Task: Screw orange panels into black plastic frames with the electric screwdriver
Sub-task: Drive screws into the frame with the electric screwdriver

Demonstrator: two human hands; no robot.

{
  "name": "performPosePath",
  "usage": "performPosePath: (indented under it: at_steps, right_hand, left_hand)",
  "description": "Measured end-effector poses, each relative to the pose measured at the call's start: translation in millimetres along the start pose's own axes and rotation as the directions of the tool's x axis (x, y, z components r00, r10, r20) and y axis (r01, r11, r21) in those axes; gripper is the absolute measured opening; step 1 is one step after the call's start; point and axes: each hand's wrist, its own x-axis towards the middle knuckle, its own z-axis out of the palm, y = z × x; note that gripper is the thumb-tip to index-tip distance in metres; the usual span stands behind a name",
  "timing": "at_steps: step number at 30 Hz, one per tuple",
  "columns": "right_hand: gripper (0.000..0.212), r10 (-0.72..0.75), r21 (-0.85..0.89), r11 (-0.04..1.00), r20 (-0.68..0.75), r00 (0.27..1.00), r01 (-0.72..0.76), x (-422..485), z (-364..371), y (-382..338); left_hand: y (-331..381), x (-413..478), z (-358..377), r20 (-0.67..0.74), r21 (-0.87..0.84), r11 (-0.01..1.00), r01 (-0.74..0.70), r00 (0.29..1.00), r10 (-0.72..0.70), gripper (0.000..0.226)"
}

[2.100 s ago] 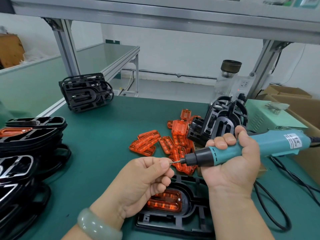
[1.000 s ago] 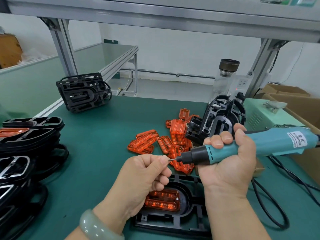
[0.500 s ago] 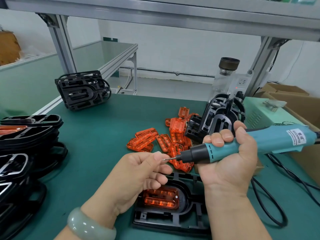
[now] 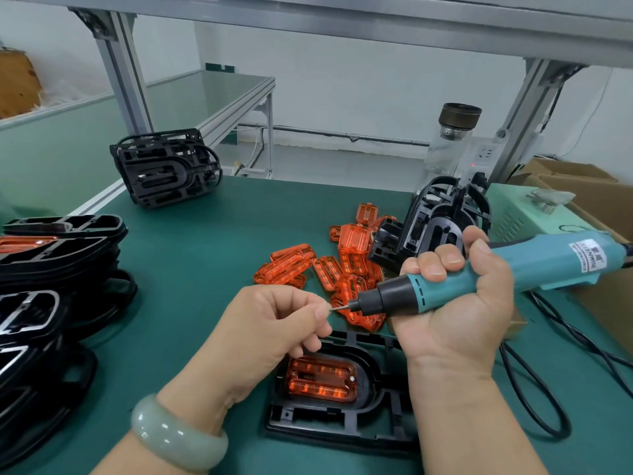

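My right hand [image 4: 455, 313] is wrapped tight round the teal electric screwdriver [image 4: 513, 269] at centre right of the frame, holding it nearly level with its bit pointing left. My left hand [image 4: 270, 323], at centre, is curled, thumb and forefinger pinching a tiny part [image 4: 330, 309] right at the bit's tip; it is too small for me to say what it is. A pale green bangle [image 4: 174, 437] sits on that wrist at lower left.

Below both hands, at lower centre, a black frame [image 4: 342, 430] lies flat on the green table [image 4: 205, 252] with an orange panel [image 4: 322, 378] seated in its opening. Loose orange panels [image 4: 346, 269] are heaped just above my hands. More black frames [image 4: 51, 255] are stacked at the left edge, and another bundle [image 4: 164, 166] stands at upper left.
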Motion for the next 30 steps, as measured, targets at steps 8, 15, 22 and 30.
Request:
performPosePath:
  at_steps: [8, 15, 22, 30]
  right_hand:
    - [0.014, 0.001, -0.048, 0.999, -0.034, 0.999, -0.002, 3.2, -2.3, -3.4]
    - [0.009, 0.031, -0.139, 0.990, -0.016, 0.999, -0.033, 2.8, -2.4, 0.0]
    - [0.012, 0.118, -0.233, 0.966, 0.006, 0.993, -0.114, -4.6, 2.0, 8.2]
    - [0.009, 0.176, -0.286, 0.946, 0.059, 0.983, -0.152, -12.5, 8.5, 15.5]
  left_hand:
    - [-3.7, 0.8, -35.5, 0.055, 0.613, 0.790, 0.005, 0.997, -0.049, 0.021]
    - [-6.3, -2.0, -40.5, 0.184, 0.729, 0.685, -0.005, 0.965, -0.188, 0.026]
    - [-5.0, -8.2, -40.7, 0.203, 0.754, 0.657, 0.006, 0.949, -0.242, 0.023]
    - [-3.7, -11.5, -34.9, 0.179, 0.840, 0.541, -0.035, 0.960, -0.216, 0.032]
